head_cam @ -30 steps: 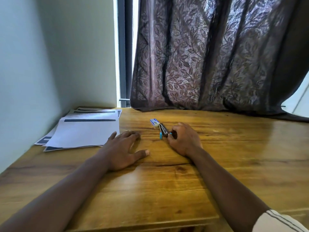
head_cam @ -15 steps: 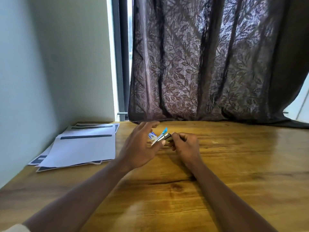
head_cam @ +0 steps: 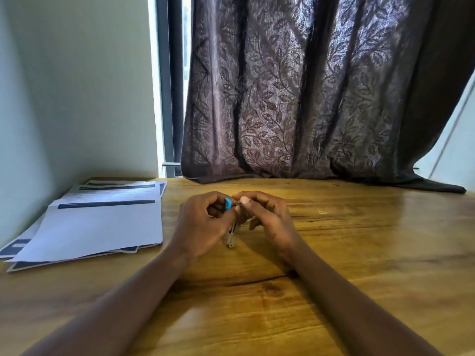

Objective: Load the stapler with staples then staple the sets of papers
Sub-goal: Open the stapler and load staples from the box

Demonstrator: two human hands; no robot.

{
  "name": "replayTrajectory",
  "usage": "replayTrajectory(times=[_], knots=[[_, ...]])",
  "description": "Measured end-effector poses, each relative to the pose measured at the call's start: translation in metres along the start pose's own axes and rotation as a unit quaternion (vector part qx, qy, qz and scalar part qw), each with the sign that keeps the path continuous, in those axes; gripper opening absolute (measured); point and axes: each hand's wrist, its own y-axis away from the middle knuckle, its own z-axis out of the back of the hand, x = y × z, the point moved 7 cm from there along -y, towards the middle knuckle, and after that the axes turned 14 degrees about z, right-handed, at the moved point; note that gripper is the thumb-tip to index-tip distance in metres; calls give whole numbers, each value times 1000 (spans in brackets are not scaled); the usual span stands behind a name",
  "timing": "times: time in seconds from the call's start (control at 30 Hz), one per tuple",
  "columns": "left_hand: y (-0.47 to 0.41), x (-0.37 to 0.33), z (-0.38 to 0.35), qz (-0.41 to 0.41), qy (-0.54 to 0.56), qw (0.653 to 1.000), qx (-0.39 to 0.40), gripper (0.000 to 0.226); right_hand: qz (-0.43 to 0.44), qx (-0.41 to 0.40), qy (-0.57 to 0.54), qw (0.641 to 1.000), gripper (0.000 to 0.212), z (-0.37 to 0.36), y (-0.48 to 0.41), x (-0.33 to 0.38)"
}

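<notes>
Stapler (head_cam: pixel 231 233) in head view: held between both hands above the middle of the wooden table (head_cam: pixel 359 253), roughly upright, metal end down, blue tab at the top. Left hand (head_cam: pixel 203 224) wraps the body, fingers curled round it. Right hand (head_cam: pixel 267 214) pinches the top end, thumb beside the blue tab. Whether it's open is hidden by fingers. Papers (head_cam: pixel 97 222) stacked at table's left, well apart from the hands. Dark curtain (head_cam: pixel 308 98) behind.
</notes>
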Motion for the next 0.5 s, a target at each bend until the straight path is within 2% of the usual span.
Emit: replayTrajectory(times=[0.1,0.33,0.5], knots=[[1,-3,5,3,4,1000,0,15,0,27,-2,1000,18,-5,3,6],[1,-6,6,13,12,1000,1,7,-12,37,8,999,20,-5,7,6],[1,-4,4,13,6,1000,1,13,-8,38,-2,999,18,-7,9,5]])
